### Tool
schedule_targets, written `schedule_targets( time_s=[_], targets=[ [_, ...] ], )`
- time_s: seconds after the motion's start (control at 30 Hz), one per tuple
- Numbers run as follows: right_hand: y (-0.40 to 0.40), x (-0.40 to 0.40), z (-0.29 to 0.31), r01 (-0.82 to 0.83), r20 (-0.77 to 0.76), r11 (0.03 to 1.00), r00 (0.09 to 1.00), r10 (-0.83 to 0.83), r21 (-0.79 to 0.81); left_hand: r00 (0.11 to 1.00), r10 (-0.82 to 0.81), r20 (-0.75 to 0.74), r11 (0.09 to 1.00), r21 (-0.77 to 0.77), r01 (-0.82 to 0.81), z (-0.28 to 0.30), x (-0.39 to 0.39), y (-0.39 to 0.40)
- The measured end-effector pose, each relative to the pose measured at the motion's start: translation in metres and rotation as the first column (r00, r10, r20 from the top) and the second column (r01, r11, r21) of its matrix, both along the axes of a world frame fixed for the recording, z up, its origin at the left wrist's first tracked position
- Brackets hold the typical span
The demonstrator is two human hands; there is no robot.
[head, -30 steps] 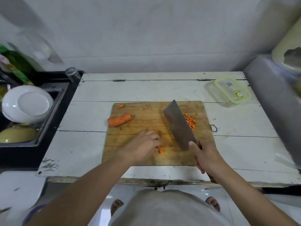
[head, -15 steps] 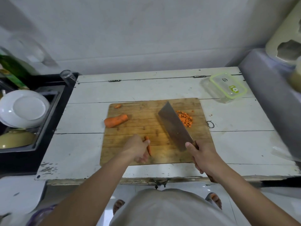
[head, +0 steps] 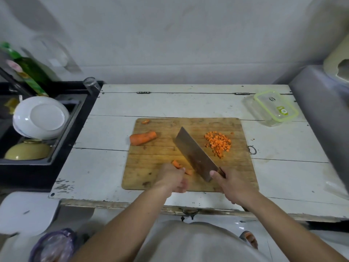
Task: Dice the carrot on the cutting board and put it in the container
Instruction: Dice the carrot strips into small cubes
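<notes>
A wooden cutting board [head: 236, 167] lies on the white table. My left hand [head: 172, 178] grips a thin carrot strip [head: 177, 164] near the board's front edge. My right hand [head: 232, 183] grips the handle of a broad cleaver [head: 194, 155], whose blade slants away to the upper left, just right of the strip. A pile of diced carrot [head: 218, 142] sits on the board's right part. An uncut carrot chunk [head: 143, 138] lies at the board's left edge, with a small carrot end [head: 145, 121] at the far left corner. The clear container [head: 272, 107] with a green-rimmed lid stands at the table's far right.
A black sink [head: 62, 133] at the left holds a white plate [head: 40, 117] and a yellow bowl [head: 27, 151]. A glass [head: 91, 85] stands at its corner, a green bottle [head: 31, 76] behind. A grey appliance [head: 321, 118] borders the right. A small metal ring [head: 252, 149] lies beside the board.
My left hand has turned the carrot strip from flat under my fingers to gripped, its end pointing away. The cleaver has stayed beside it, nearer my left hand now.
</notes>
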State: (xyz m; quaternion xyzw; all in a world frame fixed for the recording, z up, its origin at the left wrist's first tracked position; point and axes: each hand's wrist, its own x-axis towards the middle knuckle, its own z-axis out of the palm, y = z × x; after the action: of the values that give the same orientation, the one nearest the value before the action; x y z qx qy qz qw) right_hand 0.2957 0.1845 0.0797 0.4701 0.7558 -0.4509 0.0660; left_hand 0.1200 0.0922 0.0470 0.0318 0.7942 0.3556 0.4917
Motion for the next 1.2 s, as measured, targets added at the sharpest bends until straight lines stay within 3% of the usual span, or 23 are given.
schedule_targets(
  time_s=[0.03,0.1,0.13,0.2,0.3,0.33,0.47,0.6,0.8,0.87,1.03,1.2],
  targets=[
    [0.003,0.001,0.0,0.007,0.001,1.0,1.0,-0.007,0.012,0.959,-0.191,-0.208,0.981,-0.073,0.18,-0.002,-0.006,-0.008],
    [0.007,0.004,0.002,0.045,-0.008,0.999,0.999,-0.045,0.022,0.643,-0.484,-0.594,0.869,-0.244,0.43,-0.007,-0.023,-0.023],
    [0.009,0.006,0.003,0.065,-0.012,0.998,0.998,-0.065,0.025,0.501,-0.518,-0.693,0.826,-0.255,0.503,-0.008,-0.03,-0.027],
    [0.011,0.008,0.004,0.108,-0.029,0.994,0.994,-0.108,0.015,0.359,-0.516,-0.778,0.737,-0.19,0.648,-0.008,-0.045,-0.026],
    [0.011,0.01,0.005,0.128,-0.042,0.992,0.991,-0.128,-0.01,0.258,-0.65,-0.715,0.562,-0.224,0.796,-0.004,-0.061,-0.013],
    [0.011,0.011,0.005,0.129,-0.05,0.991,0.99,-0.13,-0.016,0.246,-0.683,-0.688,0.541,-0.25,0.803,-0.003,-0.063,-0.009],
    [0.01,0.014,0.006,0.13,-0.08,0.992,0.988,-0.129,0.006,0.362,-0.622,-0.694,0.703,-0.292,0.648,-0.005,-0.049,-0.008],
    [0.005,0.012,0.009,0.131,-0.069,0.991,0.989,-0.129,0.031,0.565,-0.412,-0.715,0.876,-0.142,0.461,-0.021,-0.023,-0.021],
    [-0.006,0.003,0.004,0.09,-0.067,0.996,0.994,-0.09,-0.008,0.712,-0.158,-0.684,0.965,0.047,0.26,-0.035,-0.013,-0.037],
    [-0.005,-0.005,0.0,0.075,-0.054,0.997,0.996,-0.077,-0.028,0.717,-0.136,-0.684,0.969,0.059,0.241,-0.036,-0.012,-0.036],
    [0.002,-0.014,-0.005,0.094,-0.068,0.989,0.992,-0.102,-0.116,0.599,-0.229,-0.767,0.941,-0.018,0.337,-0.034,-0.016,-0.032],
    [-0.01,-0.012,-0.009,0.194,-0.086,0.967,0.974,-0.211,-0.167,0.631,-0.247,-0.735,0.928,0.008,0.373,-0.035,-0.027,-0.029]
  ],
)
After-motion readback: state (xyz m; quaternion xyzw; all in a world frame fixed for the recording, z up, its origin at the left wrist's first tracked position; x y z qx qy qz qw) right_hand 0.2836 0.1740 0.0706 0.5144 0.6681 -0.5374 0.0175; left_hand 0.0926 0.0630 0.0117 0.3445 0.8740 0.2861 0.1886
